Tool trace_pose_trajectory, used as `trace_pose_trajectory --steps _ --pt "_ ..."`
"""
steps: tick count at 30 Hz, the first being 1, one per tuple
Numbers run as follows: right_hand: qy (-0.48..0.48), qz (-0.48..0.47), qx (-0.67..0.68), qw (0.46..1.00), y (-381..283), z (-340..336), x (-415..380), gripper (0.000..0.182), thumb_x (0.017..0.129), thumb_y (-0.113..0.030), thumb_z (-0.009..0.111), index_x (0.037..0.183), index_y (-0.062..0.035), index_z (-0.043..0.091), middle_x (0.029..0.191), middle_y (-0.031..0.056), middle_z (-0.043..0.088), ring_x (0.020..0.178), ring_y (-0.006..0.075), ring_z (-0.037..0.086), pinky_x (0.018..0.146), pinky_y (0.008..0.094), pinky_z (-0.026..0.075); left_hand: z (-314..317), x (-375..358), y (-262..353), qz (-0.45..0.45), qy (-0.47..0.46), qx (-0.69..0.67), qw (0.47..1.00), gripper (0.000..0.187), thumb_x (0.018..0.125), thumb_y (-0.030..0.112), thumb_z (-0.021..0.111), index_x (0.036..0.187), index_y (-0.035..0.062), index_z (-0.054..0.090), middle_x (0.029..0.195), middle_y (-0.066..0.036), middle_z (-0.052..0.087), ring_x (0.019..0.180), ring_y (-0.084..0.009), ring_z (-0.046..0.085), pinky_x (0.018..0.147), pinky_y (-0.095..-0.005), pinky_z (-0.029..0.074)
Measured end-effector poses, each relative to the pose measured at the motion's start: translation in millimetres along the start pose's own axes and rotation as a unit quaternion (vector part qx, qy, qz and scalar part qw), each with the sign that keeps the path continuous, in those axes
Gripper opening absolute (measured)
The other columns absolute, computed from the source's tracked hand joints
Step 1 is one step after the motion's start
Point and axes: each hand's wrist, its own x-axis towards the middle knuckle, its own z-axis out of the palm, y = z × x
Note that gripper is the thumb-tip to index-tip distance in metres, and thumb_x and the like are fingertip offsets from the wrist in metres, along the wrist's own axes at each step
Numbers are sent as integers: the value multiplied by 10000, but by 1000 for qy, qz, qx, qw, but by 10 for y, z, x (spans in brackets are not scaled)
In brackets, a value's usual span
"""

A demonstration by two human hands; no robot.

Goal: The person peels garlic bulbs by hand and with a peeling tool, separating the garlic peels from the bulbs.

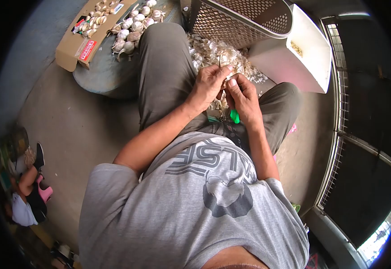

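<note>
The left hand (208, 85) and right hand (245, 94) come together, thumbs and fingers pinching what looks like garlic (228, 77). It sits between their fingertips, neither hand nearer; I can't make out its long axis. Something green (235, 116) shows beneath the right.

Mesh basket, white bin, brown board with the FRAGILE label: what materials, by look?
Mesh basket: likely moulded plastic, greyish, low sheen; regular holes and a smooth rounded rim suggest it.
White bin: rigid plastic or foam, smooth, matte-looking; pale even walls fit both, so can't tell which.
Brown board: almost surely cardboard, matte; plain paper-like face suggests it.
</note>
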Motion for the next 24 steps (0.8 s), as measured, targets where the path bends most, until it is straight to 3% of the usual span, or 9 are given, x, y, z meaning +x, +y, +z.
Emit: trace_pose_trajectory --steps 3,7,10,13,16,19,24 --pt "-14 -33 -36 999 28 28 -5 276 1043 -289 617 904 -69 527 653 -58 481 494 32 401 440 213 303 -8 44 -34 103 8 65 993 341 997 340 645 797 66 610 622 34 500 485 -53 476 419 -230 381" --pt "-34 -34 15 999 8 2 3 263 988 -250 701 869 -73 546 658 -45 510 478 29 408 430 207 302 26 -28 88 20 -12 -8 1000 352 998 303 640 758 53 582 604 42 484 490 -36 459 423 -233 361" --pt "-56 29 110 992 58 -65 -34 264 963 -220 723 828 -84 540 643 -29 502 462 41 400 422 220 301 -3 0 12 80 -33 47 995 380 994 264 637 688 54 555 580 47 470 505 -26 427 431 -242 343" --pt "-55 55 233 969 50 -15 -89 277 967 -197 714 784 -95 533 653 -21 527 453 33 344 406 241 235 36 -33 23 121 -15 88 989 421 996 239 617 652 3 563 557 23 490 547 -35 424 449 -297 364" --pt "-53 69 266 960 -4 29 -126 292 971 -206 707 773 -97 523 646 -8 521 449 40 347 403 238 236 41 -37 48 194 15 162 967 416 998 231 607 656 0 554 542 18 477 558 -28 425 453 -294 364" --pt "-45 64 256 964 8 45 -155 287 985 -212 694 780 -90 534 661 -18 538 449 34 354 402 240 241 52 -61 100 187 15 140 972 434 1004 228 596 640 8 510 558 33 459 563 -28 407 453 -295 352" --pt "1 -17 27 999 -35 117 -101 253 977 -192 715 812 -52 583 700 -39 571 593 33 453 516 234 354 -4 36 -47 108 31 5 994 360 987 224 620 674 75 523 626 68 435 569 -20 362 469 -270 309"
